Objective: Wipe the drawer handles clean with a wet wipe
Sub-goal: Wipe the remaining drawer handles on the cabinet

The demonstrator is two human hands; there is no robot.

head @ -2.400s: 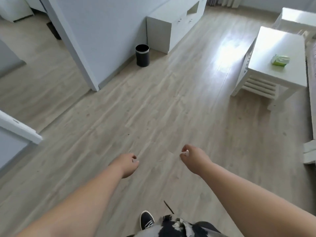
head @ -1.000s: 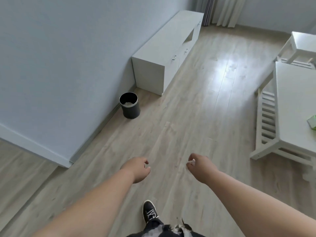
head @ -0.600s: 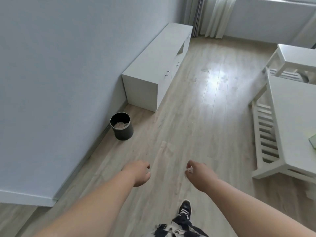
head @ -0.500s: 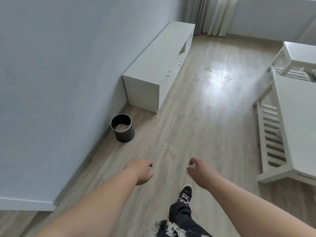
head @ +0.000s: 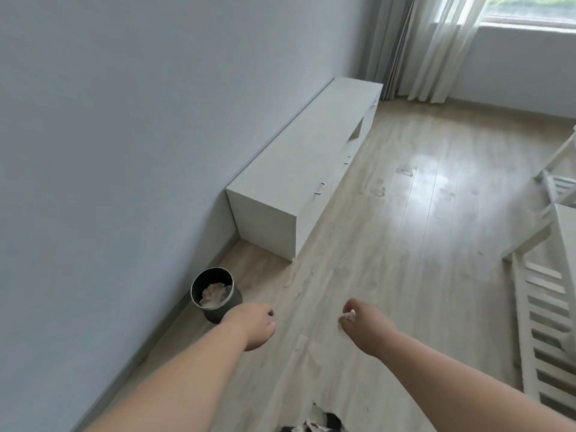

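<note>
A long white low cabinet (head: 308, 169) stands against the left wall, with small metal drawer handles (head: 320, 188) on its front; another handle (head: 348, 159) sits farther along. My right hand (head: 364, 325) is curled round a small crumpled white wet wipe (head: 348, 315), of which only a bit shows at the fingers. My left hand (head: 254, 324) hangs with loosely curled fingers and holds nothing. Both hands are held out over the wooden floor, well short of the cabinet.
A black waste bin (head: 215, 296) with crumpled paper inside stands by the wall just left of my left hand. A white slatted table (head: 542, 294) fills the right edge. Curtains (head: 430, 48) hang at the far window.
I have walked forward across the floor; the cabinet and bin have come much closer. The table with the green wipe pack has slid out to the right. Both hands keep the same pose.
</note>
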